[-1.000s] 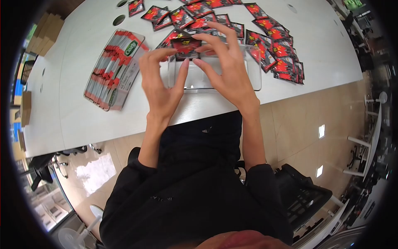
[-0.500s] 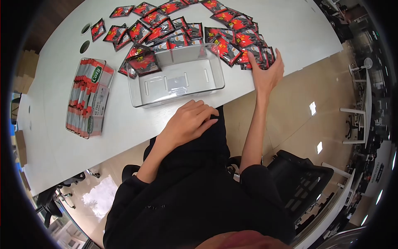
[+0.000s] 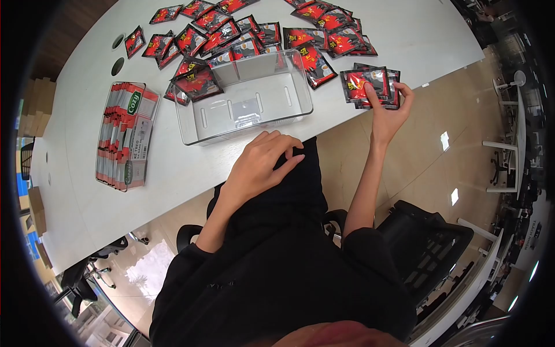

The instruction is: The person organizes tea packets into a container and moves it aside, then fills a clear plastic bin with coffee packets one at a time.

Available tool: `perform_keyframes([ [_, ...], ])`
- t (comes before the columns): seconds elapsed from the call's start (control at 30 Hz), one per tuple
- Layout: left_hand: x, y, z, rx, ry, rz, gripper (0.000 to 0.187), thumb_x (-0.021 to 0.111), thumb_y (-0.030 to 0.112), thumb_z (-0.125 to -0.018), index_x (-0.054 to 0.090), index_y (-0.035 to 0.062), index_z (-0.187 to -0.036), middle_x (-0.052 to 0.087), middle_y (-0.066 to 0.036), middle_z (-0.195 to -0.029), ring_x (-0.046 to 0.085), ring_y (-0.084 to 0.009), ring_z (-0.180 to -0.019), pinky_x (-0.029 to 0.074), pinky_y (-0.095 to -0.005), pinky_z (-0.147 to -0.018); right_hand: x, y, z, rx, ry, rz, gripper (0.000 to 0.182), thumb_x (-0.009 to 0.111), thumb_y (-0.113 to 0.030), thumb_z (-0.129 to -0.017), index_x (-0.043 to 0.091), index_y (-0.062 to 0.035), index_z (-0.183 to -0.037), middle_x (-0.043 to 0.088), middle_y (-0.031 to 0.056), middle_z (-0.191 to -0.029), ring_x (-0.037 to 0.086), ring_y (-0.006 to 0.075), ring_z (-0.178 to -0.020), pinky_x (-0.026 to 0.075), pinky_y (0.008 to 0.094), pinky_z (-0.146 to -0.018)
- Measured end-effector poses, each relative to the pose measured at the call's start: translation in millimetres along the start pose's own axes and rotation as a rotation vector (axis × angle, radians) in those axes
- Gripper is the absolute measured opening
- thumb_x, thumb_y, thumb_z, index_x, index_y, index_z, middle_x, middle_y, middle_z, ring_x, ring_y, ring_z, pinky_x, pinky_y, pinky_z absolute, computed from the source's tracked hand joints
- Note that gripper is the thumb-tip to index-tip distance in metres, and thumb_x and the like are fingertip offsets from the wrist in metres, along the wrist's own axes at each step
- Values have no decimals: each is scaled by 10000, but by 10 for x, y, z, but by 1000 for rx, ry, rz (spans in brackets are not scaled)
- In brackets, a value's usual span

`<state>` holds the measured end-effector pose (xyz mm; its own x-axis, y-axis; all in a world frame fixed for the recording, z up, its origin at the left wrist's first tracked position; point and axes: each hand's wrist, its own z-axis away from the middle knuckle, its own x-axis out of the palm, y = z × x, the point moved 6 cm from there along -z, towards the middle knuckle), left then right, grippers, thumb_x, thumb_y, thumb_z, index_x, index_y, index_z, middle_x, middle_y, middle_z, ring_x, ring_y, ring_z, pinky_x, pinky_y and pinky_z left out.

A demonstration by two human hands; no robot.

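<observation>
At the table's right edge, my right hand grips a small stack of red-and-black sachets between thumb and fingers. My left hand is above my lap by the front edge, its fingers loosely bent, thumb apart, and nothing in it. Just beyond it stands a clear plastic bin with slots in its bottom. One sachet leans across the bin's left end, overlapping others. More red-and-black sachets lie in a loose heap behind the bin, and a second group spreads to its right.
To the left, another clear bin labelled Cozy is packed with red-and-white packets. Two round holes pierce the white table. A black chair stands at my right.
My right hand has drawn a stack of sachets away from the right-hand group, toward the table's right edge. My left hand has hardly moved. The view has shifted slightly.
</observation>
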<state>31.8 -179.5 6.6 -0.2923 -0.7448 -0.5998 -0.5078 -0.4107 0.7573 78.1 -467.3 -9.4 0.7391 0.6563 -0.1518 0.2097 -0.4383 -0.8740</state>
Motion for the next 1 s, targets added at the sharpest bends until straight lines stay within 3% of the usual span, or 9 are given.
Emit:
perform_keyframes([
  [0.37, -4, 45, 38, 61, 39, -48, 173, 773, 116, -878, 677, 59, -1011, 595, -43, -771, 575, -262, -753, 467, -386, -713, -129, 305, 45, 295, 69, -600, 478, 780, 126, -833, 529, -69, -1190, 639, 99, -1170, 665, 169, -1033, 594, 326, -833],
  [0.47, 71, 148, 110, 98, -50, 11, 308, 776, 109, -881, 650, 56, -1157, 630, -60, -902, 589, -260, -794, 480, -376, -753, -125, -91, 259, 341, -3, -728, 445, 722, 114, -892, 498, -73, -1228, 655, 115, -1171, 658, 167, -1050, 577, 337, -871],
  [0.57, 215, 302, 100, -99, -6, 348, 530, 802, 130, -872, 563, 49, -1338, 631, -113, -1069, 607, -271, -861, 493, -385, -821, 10, -520, 602, 399, -92, -916, 522, 729, 145, -866, 457, -73, -1254, 638, 111, -1189, 655, 172, -1052, 541, 328, -924],
  [0.63, 213, 325, 96, -58, 212, 570, 703, 820, 134, -867, 454, 39, -1461, 607, -173, -1220, 635, -290, -980, 501, -393, -879, 164, -857, 869, 405, -165, -952, 525, 716, 142, -878, 435, -70, -1268, 621, 106, -1189, 638, 161, -1057, 522, 312, -932],
  [0.67, 284, 218, 148, -62, 202, 434, 627, 812, 137, -884, 509, 18, -1420, 612, -199, -1266, 630, -300, -1106, 509, -393, -895, 273, -984, 995, 407, -230, -985, 528, 703, 138, -889, 414, -67, -1281, 604, 101, -1188, 621, 150, -1062, 504, 297, -941],
  [0.7, 265, 230, 153, 48, 407, 453, 454, 780, 113, -914, 608, -12, -1315, 650, -204, -1248, 652, -301, -1107, 519, -373, -891, 367, -1031, 1103, 409, -243, -995, 528, 703, 138, -889, 414, -67, -1281, 604, 101, -1188, 621, 150, -1062, 504, 297, -941],
  [0.77, 120, 244, 179, -102, 545, 587, 273, 735, 91, -948, 690, -26, -1191, 710, -184, -1125, 690, -297, -997, 530, -365, -865, 528, -1106, 1290, 364, -300, -903, 516, 674, 130, -913, 386, -56, -1299, 540, 95, -1221, 574, 128, -1055, 452, 271, -967],
  [0.83, 37, 209, 208, -86, 628, 593, 235, 709, 72, -965, 697, -33, -1174, 728, -165, -1084, 702, -274, -942, 536, -351, -838, 645, -1194, 1337, 323, -344, -873, 480, 661, 81, -939, 376, -37, -1308, 478, 117, -1256, 513, 148, -1115, 416, 295, -999],
  [1.0, -492, 244, 304, -81, 678, 574, 183, 641, 53, -1017, 700, -69, -1139, 770, -110, -981, 714, -153, -856, 543, -284, -740, 824, -1411, 1236, -172, -469, -493, 482, 669, -21, -951, 394, -6, -1347, 401, 199, -1390, 420, 284, -1321, 375, 431, -1102],
])
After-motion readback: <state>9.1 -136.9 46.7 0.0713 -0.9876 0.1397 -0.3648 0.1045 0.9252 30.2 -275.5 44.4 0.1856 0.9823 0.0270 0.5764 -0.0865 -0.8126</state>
